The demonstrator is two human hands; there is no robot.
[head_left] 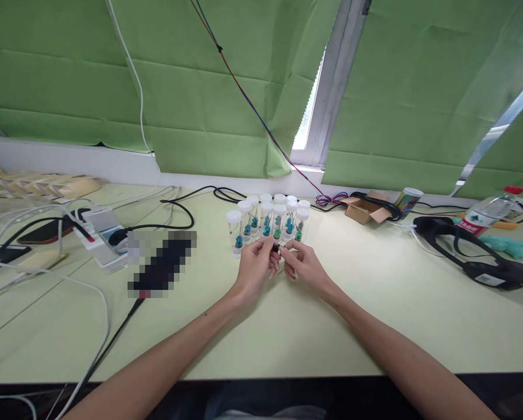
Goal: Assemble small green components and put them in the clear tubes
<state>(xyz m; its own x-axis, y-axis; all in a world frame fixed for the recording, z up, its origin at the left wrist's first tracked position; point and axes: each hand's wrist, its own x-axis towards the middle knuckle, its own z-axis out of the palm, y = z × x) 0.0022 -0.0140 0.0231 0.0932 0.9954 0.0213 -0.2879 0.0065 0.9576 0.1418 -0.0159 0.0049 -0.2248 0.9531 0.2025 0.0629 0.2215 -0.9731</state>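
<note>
Both of my hands meet over the table, in front of a cluster of clear vials. My left hand point(256, 262) has its thumb and fingers pinched on a small black piece point(276, 248), too small to name. My right hand point(303, 262) is pinched close against the same piece from the other side; what sits between its fingertips is hidden. Just beyond my fingers stand several upright clear vials point(234, 233) with white caps, holding blue or green items with thin dark stems. My hands partly cover the front vials.
Left lie a pixelated dark device point(165, 265), a white power strip point(101, 242) and tangled cables. On the right are an open cardboard box point(366, 208), a canister point(409, 202), a black headset point(471, 262) and a bottle point(484, 213). Green blinds point(218, 87) hang behind.
</note>
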